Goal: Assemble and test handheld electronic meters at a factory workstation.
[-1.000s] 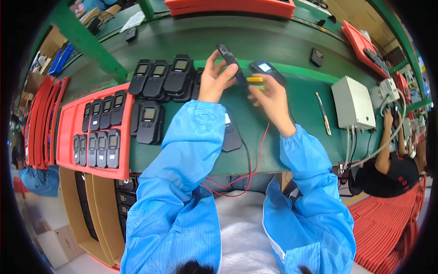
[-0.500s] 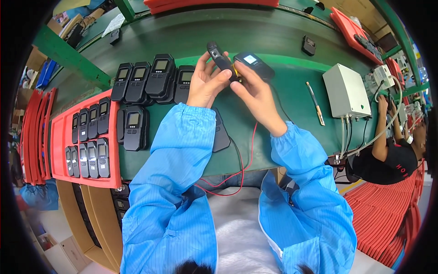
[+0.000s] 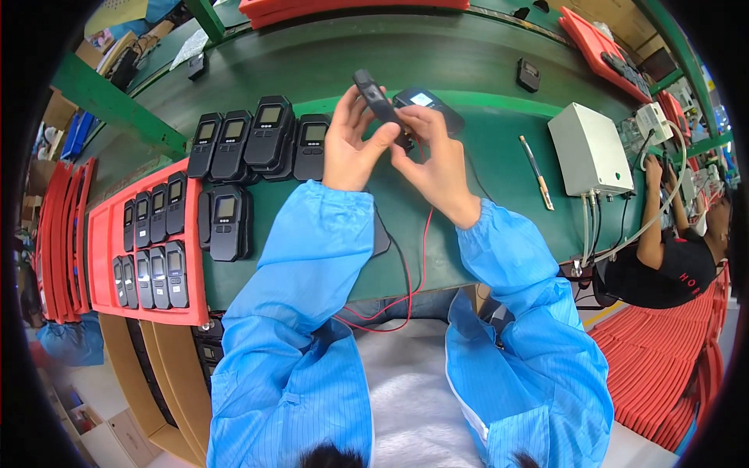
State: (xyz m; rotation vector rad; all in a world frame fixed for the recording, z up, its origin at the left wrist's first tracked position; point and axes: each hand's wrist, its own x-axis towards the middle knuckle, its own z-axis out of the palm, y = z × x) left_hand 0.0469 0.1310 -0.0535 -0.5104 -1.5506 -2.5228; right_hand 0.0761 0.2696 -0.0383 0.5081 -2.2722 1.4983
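Left hand: the left hand [image 3: 353, 148] is raised above the green bench, fingers curled around the lower part of a slim black handheld device [image 3: 376, 103]; thumb laid along its near side
Right hand: the right hand [image 3: 435, 160] is closed narrow, fingertips pinched at the lower end of the same device, touching it just beside the left thumb; what it pinches there is too small to tell
Held device: tilted, its top end leaning up and to the left, held in the air between both hands over the middle of the bench
Meter: a dark meter with a lit pale screen [image 3: 425, 103] lies on the bench just behind the hands, partly hidden by the fingers
Leads: a red wire and a black wire [image 3: 413, 269] run from under the right wrist down over the near bench edge, looping in front of the lap
Bench: the green work table [image 3: 484, 70] curves across the view; a green strip runs along it behind the hands
Row of units: black handheld units with small screens [image 3: 257, 140] lie side by side left of the left hand; one more [image 3: 226, 222] lies apart nearer the edge
Red tray: a red tray [image 3: 105, 234] at the far left holds two rows of smaller black units
Other items: a pen-like tool [image 3: 537, 171] lies right of the right hand; a white box [image 3: 589, 148] with cables sits further right
Co-worker: another person in a black shirt [image 3: 663, 269] sits at the right end, an arm up at the bench
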